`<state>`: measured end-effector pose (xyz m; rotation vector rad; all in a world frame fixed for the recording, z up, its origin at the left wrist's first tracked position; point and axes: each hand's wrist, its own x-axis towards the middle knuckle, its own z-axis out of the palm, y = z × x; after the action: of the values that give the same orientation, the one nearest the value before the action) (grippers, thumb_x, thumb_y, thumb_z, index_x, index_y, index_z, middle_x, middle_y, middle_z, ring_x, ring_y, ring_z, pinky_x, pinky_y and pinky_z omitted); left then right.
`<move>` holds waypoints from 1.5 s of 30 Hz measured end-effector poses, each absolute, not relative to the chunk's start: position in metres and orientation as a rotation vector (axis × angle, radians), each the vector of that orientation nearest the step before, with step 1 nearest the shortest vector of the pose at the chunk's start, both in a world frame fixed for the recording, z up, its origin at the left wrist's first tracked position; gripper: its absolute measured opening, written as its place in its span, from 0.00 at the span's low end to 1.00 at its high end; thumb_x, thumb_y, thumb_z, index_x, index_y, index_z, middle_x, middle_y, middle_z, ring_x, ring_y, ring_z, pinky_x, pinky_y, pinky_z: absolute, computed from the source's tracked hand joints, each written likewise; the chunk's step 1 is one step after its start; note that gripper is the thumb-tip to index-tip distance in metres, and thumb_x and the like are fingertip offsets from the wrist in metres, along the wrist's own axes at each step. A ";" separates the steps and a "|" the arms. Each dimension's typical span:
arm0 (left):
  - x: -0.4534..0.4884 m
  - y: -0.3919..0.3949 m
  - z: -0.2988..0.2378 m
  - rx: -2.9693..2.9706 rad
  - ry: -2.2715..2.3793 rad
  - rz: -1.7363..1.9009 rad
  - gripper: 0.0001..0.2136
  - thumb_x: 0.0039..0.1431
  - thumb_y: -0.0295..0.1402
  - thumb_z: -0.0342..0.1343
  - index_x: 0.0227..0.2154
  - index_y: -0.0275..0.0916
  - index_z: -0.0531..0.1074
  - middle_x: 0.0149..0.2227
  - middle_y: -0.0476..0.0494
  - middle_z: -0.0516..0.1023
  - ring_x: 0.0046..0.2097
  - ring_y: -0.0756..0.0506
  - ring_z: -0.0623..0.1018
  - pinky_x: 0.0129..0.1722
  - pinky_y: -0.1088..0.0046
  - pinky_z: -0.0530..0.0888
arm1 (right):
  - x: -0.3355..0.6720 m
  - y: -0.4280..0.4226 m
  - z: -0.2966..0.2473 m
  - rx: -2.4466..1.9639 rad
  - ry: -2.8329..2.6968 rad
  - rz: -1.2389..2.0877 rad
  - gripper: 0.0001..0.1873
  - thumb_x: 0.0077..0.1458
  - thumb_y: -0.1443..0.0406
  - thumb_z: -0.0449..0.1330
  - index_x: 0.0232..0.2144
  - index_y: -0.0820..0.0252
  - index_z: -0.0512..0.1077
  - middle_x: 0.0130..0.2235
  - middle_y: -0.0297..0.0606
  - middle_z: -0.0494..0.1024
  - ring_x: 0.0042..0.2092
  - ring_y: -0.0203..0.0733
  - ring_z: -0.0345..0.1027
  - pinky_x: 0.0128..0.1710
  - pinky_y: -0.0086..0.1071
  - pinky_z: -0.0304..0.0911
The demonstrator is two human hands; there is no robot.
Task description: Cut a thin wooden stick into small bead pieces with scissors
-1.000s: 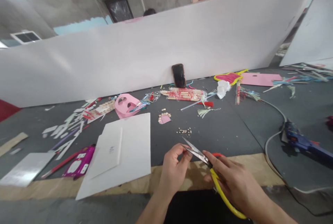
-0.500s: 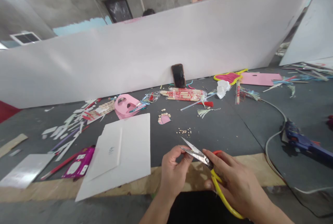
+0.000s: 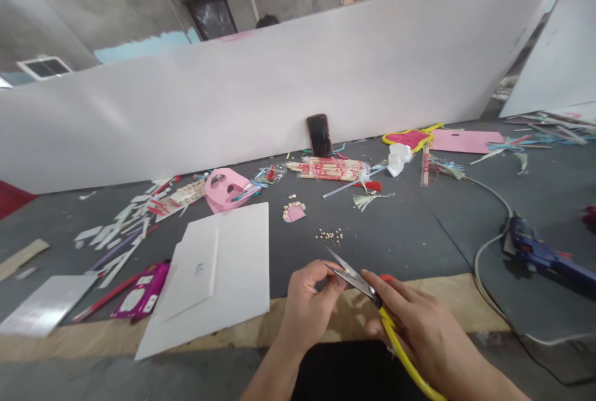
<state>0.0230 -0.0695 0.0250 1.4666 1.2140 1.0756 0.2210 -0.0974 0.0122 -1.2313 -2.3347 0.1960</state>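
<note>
My right hand (image 3: 419,329) grips yellow-handled scissors (image 3: 372,301), their steel blades a little apart and pointing up and left. My left hand (image 3: 310,305) is pinched at the blades, thumb and fingers pressed together on something too small to make out. Both hands hover over the wooden front edge of the table (image 3: 233,333). A small scatter of pale beads (image 3: 329,235) lies on the dark mat just beyond the blade tips.
White card sheets (image 3: 218,270) lie left of my hands, a magenta packet (image 3: 139,292) beside them. A blue glue gun (image 3: 540,252) with its cord rests at the right. Pink cut-outs (image 3: 226,189), stick bundles (image 3: 330,168), a phone (image 3: 319,134) against the white partition (image 3: 279,84).
Both hands and the scissors have shifted very slightly down and toward me. Everything on the table has stayed where it was.
</note>
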 end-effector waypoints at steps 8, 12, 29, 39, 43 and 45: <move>0.029 -0.074 0.025 1.487 1.263 1.071 0.11 0.60 0.36 0.52 0.25 0.36 0.74 0.28 0.46 0.77 0.34 0.47 0.75 0.36 0.76 0.71 | 0.221 -0.098 0.008 -1.266 -2.330 0.328 0.22 0.62 0.60 0.47 0.54 0.65 0.64 0.37 0.47 0.79 0.32 0.46 0.76 0.28 0.34 0.71; 0.032 -0.075 0.025 1.538 1.316 1.113 0.10 0.59 0.37 0.54 0.28 0.37 0.74 0.30 0.46 0.77 0.34 0.47 0.75 0.37 0.75 0.71 | 0.221 -0.097 0.004 -1.335 -2.267 0.397 0.22 0.62 0.59 0.48 0.55 0.61 0.63 0.41 0.47 0.78 0.34 0.45 0.76 0.30 0.33 0.71; 0.028 -0.072 0.030 1.663 1.250 1.064 0.10 0.59 0.32 0.53 0.24 0.38 0.76 0.28 0.45 0.78 0.32 0.47 0.75 0.33 0.75 0.69 | 0.218 -0.098 0.009 -1.315 -2.283 0.245 0.30 0.54 0.53 0.59 0.55 0.62 0.62 0.41 0.47 0.75 0.38 0.48 0.73 0.33 0.37 0.72; 0.027 -0.073 0.032 1.509 1.200 1.055 0.10 0.59 0.33 0.54 0.25 0.37 0.76 0.28 0.46 0.79 0.33 0.47 0.76 0.35 0.76 0.70 | 0.214 -0.096 0.007 -1.219 -2.279 0.247 0.21 0.63 0.58 0.47 0.53 0.65 0.64 0.40 0.48 0.78 0.33 0.45 0.76 0.30 0.33 0.71; 0.029 -0.076 0.029 1.539 1.252 1.038 0.11 0.61 0.35 0.52 0.26 0.37 0.76 0.29 0.45 0.78 0.34 0.47 0.76 0.36 0.76 0.71 | 0.214 -0.094 0.007 -1.260 -2.289 0.311 0.21 0.64 0.57 0.47 0.52 0.64 0.64 0.39 0.48 0.78 0.34 0.45 0.76 0.29 0.33 0.71; 0.030 -0.076 0.028 1.557 1.290 1.046 0.10 0.60 0.36 0.53 0.28 0.37 0.75 0.30 0.45 0.78 0.35 0.46 0.76 0.36 0.76 0.71 | 0.214 -0.093 0.006 -1.287 -2.280 0.338 0.21 0.63 0.57 0.47 0.52 0.64 0.64 0.39 0.48 0.78 0.34 0.45 0.76 0.30 0.34 0.71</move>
<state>0.0299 -0.0761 0.0278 1.5567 1.2902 1.0456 0.2140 -0.0932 0.0064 -1.2869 -2.2797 0.3378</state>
